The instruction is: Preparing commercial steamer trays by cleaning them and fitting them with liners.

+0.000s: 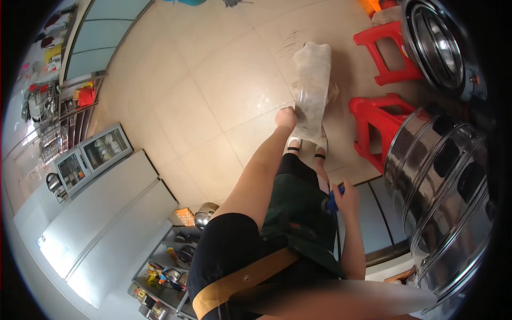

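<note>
My left hand (286,117) reaches forward, its fingers closed at the edge of a long, cloudy, translucent whitish piece (313,72) that looks like plastic. It hangs or stands in front of my feet; whether it is a bag or a stiff container I cannot tell. Close to my right side, my right hand (348,198) is wrapped round a blue object (335,199) with a darker end towards my apron. Its kind does not show clearly. A dark green apron (298,205) covers my front.
Two red plastic stools (378,125) stand to the right. Behind them are a round metal pan-like appliance (434,48) and a stack of large steel steamers (442,197). At left are a white refrigerator (101,224), a glass-door cabinet (109,146) and a grey shelf rack (160,256) with pots.
</note>
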A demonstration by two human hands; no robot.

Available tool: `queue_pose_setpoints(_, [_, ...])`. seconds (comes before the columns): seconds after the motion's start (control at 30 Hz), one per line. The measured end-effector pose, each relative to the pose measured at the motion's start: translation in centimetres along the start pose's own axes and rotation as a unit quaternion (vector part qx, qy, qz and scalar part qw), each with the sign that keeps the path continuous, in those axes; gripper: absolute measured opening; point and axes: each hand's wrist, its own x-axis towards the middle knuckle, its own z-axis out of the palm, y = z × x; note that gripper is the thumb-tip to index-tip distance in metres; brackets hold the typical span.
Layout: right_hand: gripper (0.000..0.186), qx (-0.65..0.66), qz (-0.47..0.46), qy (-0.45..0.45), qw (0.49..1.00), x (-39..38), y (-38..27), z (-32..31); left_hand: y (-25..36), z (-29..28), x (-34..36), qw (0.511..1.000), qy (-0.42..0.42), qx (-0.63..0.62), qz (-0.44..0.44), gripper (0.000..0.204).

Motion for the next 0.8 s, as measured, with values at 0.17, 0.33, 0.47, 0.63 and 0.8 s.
queue_pose_setpoints(0.17, [0.044, 0.062, -0.005, 0.056, 0.996, 8.0, 0.0, 1.5, 5.1, -2.6, -4.7, 0.973, 0.085, -0.042, 0.210, 0.014])
queue_pose_setpoints(0.33, [0.038, 0.397, 0.099, -0.030, 0.912, 10.1, -0.5, -0.5, 11.0, -7.7, -14.6, 0.819, -0.024, -0.205, 0.536, 0.013])
queue_pose_setpoints(0.47, [0.017, 0.397, 0.024, -0.135, 0.908, 5.7, 5.2, -1.0, 10.9, -8.9, -16.8, 0.812, -0.125, -0.278, 0.498, 0.014])
queue_pose_setpoints(0.63, [0.024, 0.394, 0.129, -0.056, 0.908, -0.9, 9.3, -3.1, 10.1, -4.9, -8.0, 0.973, 0.190, -0.113, 0.069, 0.084])
queue_pose_setpoints(0.8, [0.027, 0.385, 0.228, 0.025, 0.894, -3.4, 9.9, -4.6, 12.8, -2.6, -0.8, 0.982, 0.055, -0.036, -0.179, 0.115])
